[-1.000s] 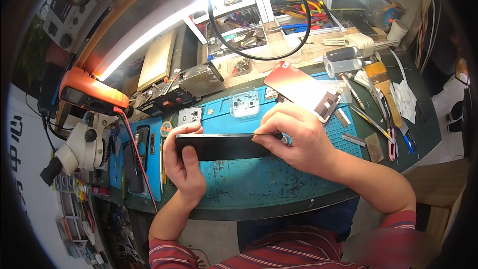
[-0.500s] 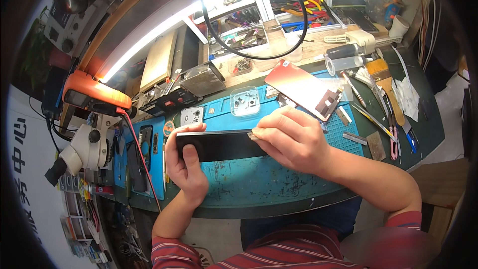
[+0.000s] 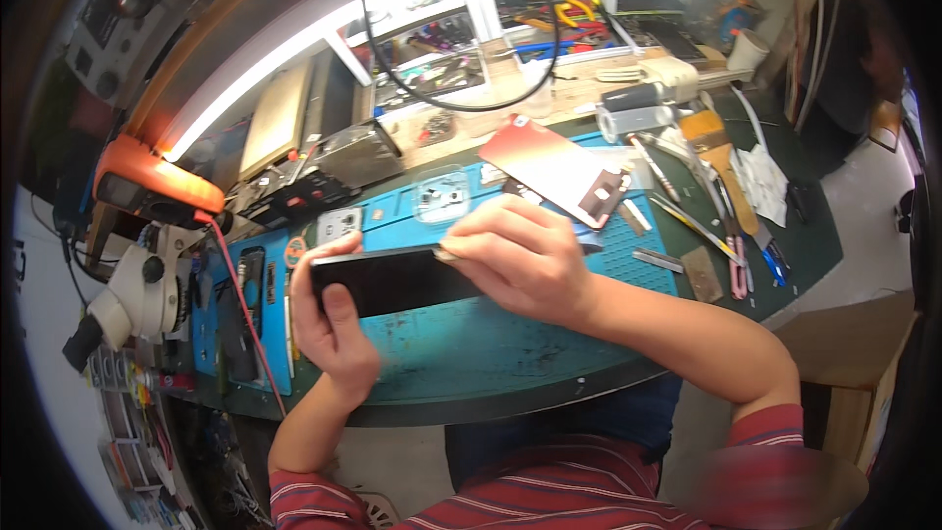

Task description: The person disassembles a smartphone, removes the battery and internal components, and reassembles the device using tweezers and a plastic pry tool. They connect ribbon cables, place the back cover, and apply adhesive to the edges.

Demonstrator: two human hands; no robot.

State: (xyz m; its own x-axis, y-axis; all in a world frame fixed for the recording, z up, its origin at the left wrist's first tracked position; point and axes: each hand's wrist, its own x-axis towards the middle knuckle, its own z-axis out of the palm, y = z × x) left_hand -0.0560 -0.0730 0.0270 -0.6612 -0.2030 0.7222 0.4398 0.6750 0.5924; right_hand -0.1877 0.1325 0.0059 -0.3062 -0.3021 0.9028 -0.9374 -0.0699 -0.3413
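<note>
A dark phone [image 3: 388, 280] is held edge-up above the blue work mat [image 3: 510, 363]. My left hand [image 3: 334, 324] grips its left end, thumb across the black face. My right hand [image 3: 515, 260] is closed in a pinch at the top edge toward the right end, on what looks like a small thin tan piece, too blurred to name surely. Behind lie a clear box of small parts [image 3: 442, 193], a silver metal part [image 3: 339, 224] and a pink-and-white phone panel [image 3: 520, 152].
An orange multimeter [image 3: 152, 186] and white microscope [image 3: 137, 299] stand at left. A brush [image 3: 702, 132], tweezers and knives crowd the right of the green bench. Tool trays [image 3: 574, 20] and a long lamp line the back, with a black cable loop hanging in front.
The whole view has shifted leftward and blurred. The phone stays in my left hand, its left end slightly lower. My right fingers have stayed at its top edge, a tan piece showing between them.
</note>
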